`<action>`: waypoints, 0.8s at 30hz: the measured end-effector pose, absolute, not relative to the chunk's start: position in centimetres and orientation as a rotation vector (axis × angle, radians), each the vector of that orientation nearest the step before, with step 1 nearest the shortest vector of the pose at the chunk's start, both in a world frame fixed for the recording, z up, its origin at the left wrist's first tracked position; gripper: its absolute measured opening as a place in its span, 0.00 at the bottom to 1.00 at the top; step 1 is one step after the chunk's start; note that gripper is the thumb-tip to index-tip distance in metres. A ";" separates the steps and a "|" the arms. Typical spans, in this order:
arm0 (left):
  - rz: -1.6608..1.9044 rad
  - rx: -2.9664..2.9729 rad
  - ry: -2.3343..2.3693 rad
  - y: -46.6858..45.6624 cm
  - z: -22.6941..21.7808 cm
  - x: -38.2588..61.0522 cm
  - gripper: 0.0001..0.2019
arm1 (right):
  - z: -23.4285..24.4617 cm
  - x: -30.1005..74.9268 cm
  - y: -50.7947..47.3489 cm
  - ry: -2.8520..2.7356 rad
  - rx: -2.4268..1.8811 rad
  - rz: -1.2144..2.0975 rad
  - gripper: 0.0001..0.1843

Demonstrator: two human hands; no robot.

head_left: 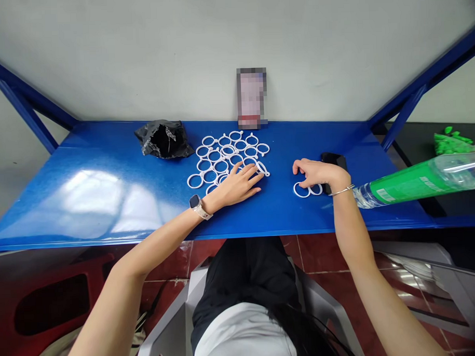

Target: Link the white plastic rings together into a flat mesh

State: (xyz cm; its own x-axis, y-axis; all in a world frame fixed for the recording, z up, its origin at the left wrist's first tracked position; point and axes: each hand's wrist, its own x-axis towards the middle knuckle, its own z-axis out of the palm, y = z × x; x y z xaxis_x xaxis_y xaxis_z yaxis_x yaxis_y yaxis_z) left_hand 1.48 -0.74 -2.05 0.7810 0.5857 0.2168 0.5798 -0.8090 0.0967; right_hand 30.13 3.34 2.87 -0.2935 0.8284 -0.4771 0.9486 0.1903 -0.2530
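Note:
Several white plastic curtain rings (pixel 204 165), each with a small eyelet, lie in a loose group on the blue table (pixel 160 206). My left hand (pixel 238 187) rests over the near right part of this group, fingers spread and holding nothing. A tilted ring (pixel 262 169) lies by its fingertips. Farther right, my right hand (pixel 317 171) hangs over two more white rings (pixel 301 190), its fingers bent and the thumb apart from them. The thumb tip is at the rings' upper edge; whether it touches them I cannot tell.
A crumpled black plastic bag (pixel 164 140) gapes at the back left. A blurred upright panel (pixel 252 98) leans on the wall. Beside my right wrist are a black phone (pixel 334 159) and a green-labelled bottle (pixel 412 182). Blue braces (pixel 25 110) flank the table.

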 end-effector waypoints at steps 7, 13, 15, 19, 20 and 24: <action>0.415 2.957 1.012 -0.8 -1.0 1.5 0.18 | 2.1 28.2 3.7 2.474 1.701 -0.534 0.05; 0.290 2.995 0.930 -1.0 -1.8 1.6 0.24 | 1.4 25.8 3.3 2.587 1.768 -0.208 0.07; 0.239 2.989 0.897 -1.1 -2.2 1.7 0.26 | 1.3 25.3 3.1 2.632 1.763 -0.178 0.07; 0.223 2.979 0.965 -1.0 -2.6 1.8 0.27 | 1.3 25.0 2.8 2.722 1.772 -0.156 0.06; 0.226 2.981 0.986 -0.9 -2.6 1.8 0.27 | 1.3 25.1 2.9 2.745 1.784 -0.150 0.05; 0.238 2.992 1.060 -0.4 -2.3 1.3 0.25 | 1.4 25.5 3.1 2.820 1.855 -0.162 0.05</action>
State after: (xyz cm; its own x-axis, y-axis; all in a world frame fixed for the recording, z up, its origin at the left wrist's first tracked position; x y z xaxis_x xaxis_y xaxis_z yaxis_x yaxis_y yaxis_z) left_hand 1.32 -0.44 -2.31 0.7673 0.6225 0.1540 0.6287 -0.7776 0.0111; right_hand 25.47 3.06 1.41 -0.3776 0.9146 0.1450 0.8919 0.4013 -0.2085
